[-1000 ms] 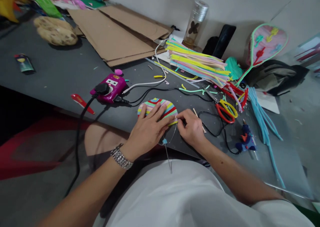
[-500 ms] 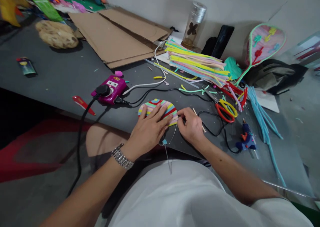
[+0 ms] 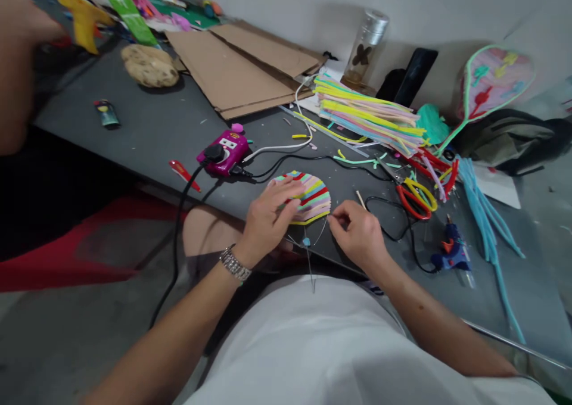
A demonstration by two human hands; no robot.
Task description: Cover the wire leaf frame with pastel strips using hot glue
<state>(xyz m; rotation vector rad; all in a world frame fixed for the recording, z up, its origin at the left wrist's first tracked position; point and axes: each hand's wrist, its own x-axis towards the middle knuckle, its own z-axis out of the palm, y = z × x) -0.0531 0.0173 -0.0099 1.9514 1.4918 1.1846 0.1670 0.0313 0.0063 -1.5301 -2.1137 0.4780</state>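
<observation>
A rounded fan of striped pipe cleaners point(image 3: 315, 199) in pink, yellow, green and red lies near the table's front edge. Its thin wire handle point(image 3: 310, 265) runs toward my body, with a small blue piece point(image 3: 306, 242) where the wires meet. My left hand point(image 3: 272, 209) rests over the fan's left part, fingers stretched out, hiding some stripes. At the fan's right corner, my right hand point(image 3: 355, 226) has thumb and forefinger pinched together on the edge. Whether a small strand is between those fingertips cannot be made out.
Behind lie a purple power socket point(image 3: 223, 152), cardboard sheets point(image 3: 259, 74) and a pipe cleaner bundle point(image 3: 369, 113). To the right are scissors point(image 3: 415, 199), a glue gun point(image 3: 453, 250) and blue pipe cleaners point(image 3: 485, 208). Black cords cross the table. Another person's arm point(image 3: 20, 65) shows at far left.
The view has swung left, so things appear farther right. My left hand has slid leftward across the fan, uncovering more stripes. Another person's arm has come into view at far left.
</observation>
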